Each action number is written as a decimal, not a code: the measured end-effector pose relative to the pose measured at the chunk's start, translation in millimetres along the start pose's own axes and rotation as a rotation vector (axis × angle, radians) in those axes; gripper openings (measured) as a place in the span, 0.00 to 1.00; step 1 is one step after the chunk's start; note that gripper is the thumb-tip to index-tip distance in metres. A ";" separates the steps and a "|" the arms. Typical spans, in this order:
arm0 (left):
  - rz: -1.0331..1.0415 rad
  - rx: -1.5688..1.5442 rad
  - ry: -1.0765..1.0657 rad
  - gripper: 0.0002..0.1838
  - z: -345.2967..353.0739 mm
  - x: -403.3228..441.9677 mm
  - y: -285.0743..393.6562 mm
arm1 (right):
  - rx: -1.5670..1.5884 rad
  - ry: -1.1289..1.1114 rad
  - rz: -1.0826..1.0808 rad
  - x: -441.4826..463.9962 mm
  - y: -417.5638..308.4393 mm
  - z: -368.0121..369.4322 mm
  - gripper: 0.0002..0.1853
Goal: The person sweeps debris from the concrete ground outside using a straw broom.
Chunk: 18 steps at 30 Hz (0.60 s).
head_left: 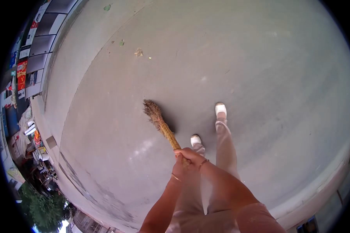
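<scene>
A short twig broom [159,120] slants up and to the left from my hands, its dark, frayed bristles over the concrete ground. Both hands are closed around its yellowish-brown handle. My left hand [177,167] grips near the handle's end, with a thin band on the wrist. Slightly farther up the handle is my right hand [191,155], a bracelet at its wrist. The two hands touch and partly hide the handle. Whether the bristle tips meet the ground, I cannot tell.
A crumpled dry leaf [139,52], a small pale scrap [150,58] and a green leaf [121,42] lie ahead. My white shoes [220,109] are apart. Storefront cabinets [42,44], piled goods [37,136] and a small block [51,142] line the left.
</scene>
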<state>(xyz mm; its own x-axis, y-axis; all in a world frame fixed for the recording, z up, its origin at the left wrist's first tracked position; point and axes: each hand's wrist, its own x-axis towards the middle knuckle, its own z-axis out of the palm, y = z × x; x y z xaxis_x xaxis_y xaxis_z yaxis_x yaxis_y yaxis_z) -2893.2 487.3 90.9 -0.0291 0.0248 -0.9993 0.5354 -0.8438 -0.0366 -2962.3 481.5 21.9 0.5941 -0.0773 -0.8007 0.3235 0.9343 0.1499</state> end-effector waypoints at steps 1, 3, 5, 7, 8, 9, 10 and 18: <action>-0.065 -0.035 -0.025 0.21 14.3 18.5 -16.7 | 0.004 0.025 -0.045 -9.4 -7.2 -29.7 0.16; -0.078 0.202 -0.180 0.21 86.4 6.8 -52.0 | 0.146 -0.064 -0.102 -67.6 -30.0 -93.6 0.14; -0.073 0.254 -0.323 0.18 157.4 -9.6 -88.1 | 0.277 0.168 -0.174 -151.4 -66.4 -120.4 0.14; -0.215 0.265 -0.552 0.17 213.4 -14.9 -103.1 | 0.332 0.358 -0.322 -200.9 -92.4 -152.7 0.14; -0.283 0.284 -0.646 0.20 232.8 -13.7 -100.2 | 0.313 0.364 -0.321 -212.3 -107.3 -149.7 0.14; -0.299 0.273 -0.769 0.21 240.0 -8.0 -90.7 | 0.227 0.497 -0.371 -222.7 -126.1 -146.2 0.14; -0.305 0.258 -0.894 0.23 245.0 -7.3 -75.6 | 0.130 0.626 -0.422 -229.4 -143.0 -143.3 0.13; 0.205 0.309 -0.455 0.29 53.3 -38.1 0.6 | -0.268 0.203 -0.354 -130.9 -106.1 31.6 0.13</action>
<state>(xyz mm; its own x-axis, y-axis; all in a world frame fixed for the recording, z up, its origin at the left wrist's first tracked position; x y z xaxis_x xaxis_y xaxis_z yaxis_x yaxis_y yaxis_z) -2936.8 457.3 129.5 -0.3470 -0.3304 -0.8778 0.2997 -0.9259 0.2300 -3051.1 381.5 129.2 0.3174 -0.3622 -0.8764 0.2626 0.9216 -0.2857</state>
